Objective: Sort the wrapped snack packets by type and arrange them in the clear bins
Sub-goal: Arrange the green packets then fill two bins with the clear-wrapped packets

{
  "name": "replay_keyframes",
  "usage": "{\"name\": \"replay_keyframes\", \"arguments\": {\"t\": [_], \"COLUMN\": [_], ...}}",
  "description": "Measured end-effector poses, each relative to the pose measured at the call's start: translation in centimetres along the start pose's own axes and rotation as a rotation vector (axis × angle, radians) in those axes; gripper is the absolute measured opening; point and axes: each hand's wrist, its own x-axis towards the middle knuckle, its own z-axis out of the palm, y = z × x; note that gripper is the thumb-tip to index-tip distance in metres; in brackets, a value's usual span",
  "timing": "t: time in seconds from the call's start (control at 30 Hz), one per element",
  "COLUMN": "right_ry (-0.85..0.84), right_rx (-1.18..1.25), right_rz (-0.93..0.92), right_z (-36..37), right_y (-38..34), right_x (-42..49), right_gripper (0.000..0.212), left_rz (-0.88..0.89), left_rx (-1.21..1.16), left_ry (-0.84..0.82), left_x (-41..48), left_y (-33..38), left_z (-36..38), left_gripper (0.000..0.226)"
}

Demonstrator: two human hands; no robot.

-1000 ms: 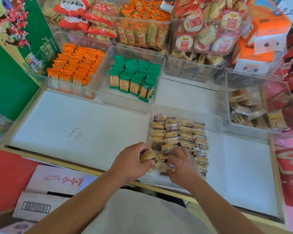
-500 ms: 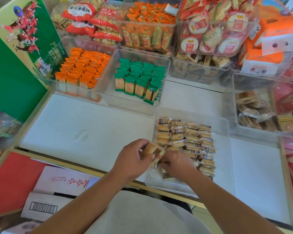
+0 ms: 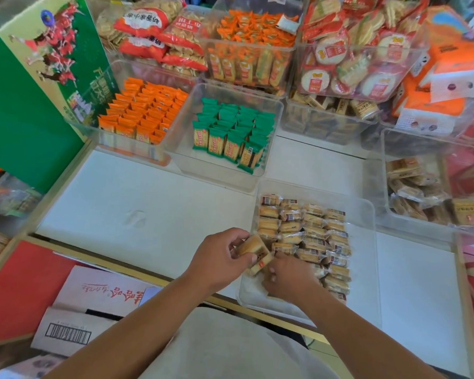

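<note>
Clamping a probably light, crumbly biscuit packet (image 3: 253,251) by its sides, the grip of the left hand (image 3: 219,258) is hovering at the near corner of the clear bin (image 3: 363,269); the right hand (image 3: 288,272) is curling among the rowed packets (image 3: 312,233), its grip impossible to tell.

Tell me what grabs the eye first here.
Two hands meet over the near clear bin: the left hand grips a few tan packets at its left edge, and the right hand is down among the rows. Behind, to the left, bright orange packets and green packets stand in neat rows.
</note>
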Motion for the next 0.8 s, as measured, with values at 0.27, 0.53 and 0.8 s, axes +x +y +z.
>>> {"name": "replay_keyframes", "arguments": {"t": [0.27, 0.53, 0.8], "right_ry": [0.036, 0.149, 0.183], "right_rx": [-0.045, 0.102, 1.454], "right_rz": [0.060, 0.188, 0.024], "right_z": [-0.4, -1.0, -4.5], "right_y": [-0.9, 1.7, 0.6], "right_x": [-0.6, -2.7, -4.7], "right_gripper": [0.037, 0.051, 0.032], "left_rz": [0.053, 0.031, 0.007], "left_rx": [0.017, 0.086, -0.154], "left_ry": [-0.025, -0.121, -0.095], "left_x": [-0.4, 0.2, 1.6], "left_y": [-0.2, -0.5, -0.1], "left_z": [-0.7, 0.4, 1.9], "left_gripper": [0.044, 0.047, 0.032]}}
